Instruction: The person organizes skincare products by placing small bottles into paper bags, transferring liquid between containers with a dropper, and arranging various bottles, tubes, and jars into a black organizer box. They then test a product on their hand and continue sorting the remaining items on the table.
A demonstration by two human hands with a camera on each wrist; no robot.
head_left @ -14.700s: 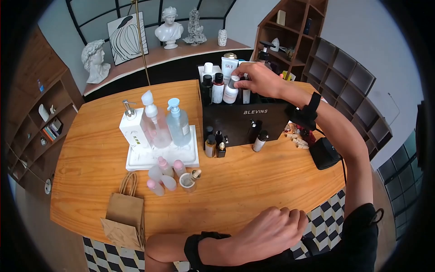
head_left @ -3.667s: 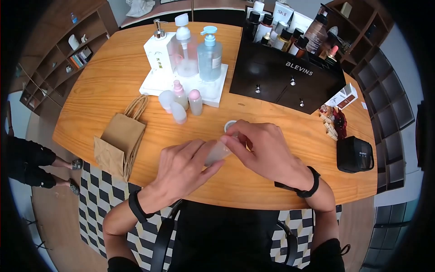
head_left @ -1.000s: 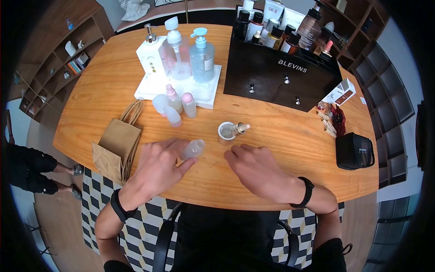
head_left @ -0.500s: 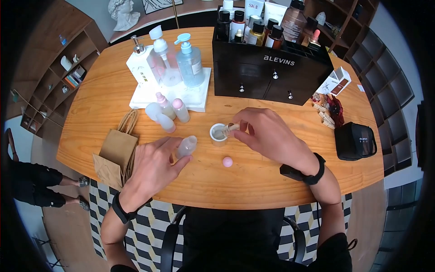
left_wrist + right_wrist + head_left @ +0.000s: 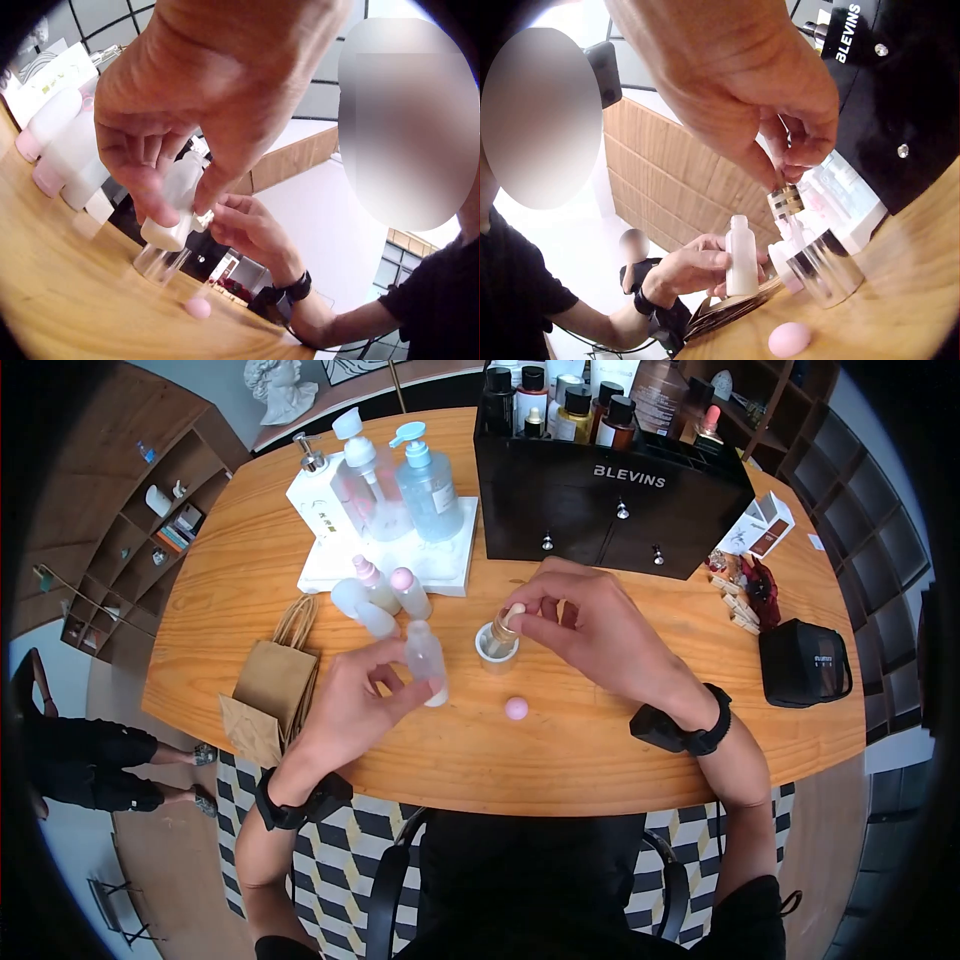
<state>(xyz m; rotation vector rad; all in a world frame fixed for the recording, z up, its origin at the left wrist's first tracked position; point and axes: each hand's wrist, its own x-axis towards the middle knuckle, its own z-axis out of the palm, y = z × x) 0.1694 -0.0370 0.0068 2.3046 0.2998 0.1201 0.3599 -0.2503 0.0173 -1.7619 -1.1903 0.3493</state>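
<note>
Pinching the dropper [image 5: 785, 202] by its top over the cup [image 5: 497, 664], the right hand [image 5: 600, 622] stays narrow; the left hand [image 5: 358, 685] grips the uncapped bottle [image 5: 424, 658] just left. The bottle looks light and squeezable, best held low; the dropper may be fragile. Only the head view looks into the cup; the right wrist view plainly shows the dropper's striped collar.

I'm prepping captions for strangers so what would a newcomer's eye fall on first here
Probably the big black box at the far side of the table, its top crowded with bottles. Closer in, the left grip holds a frosted bottle while the right grip pinches a dropper at a cup. A round pink cap lies just nearer than that cup.
</note>
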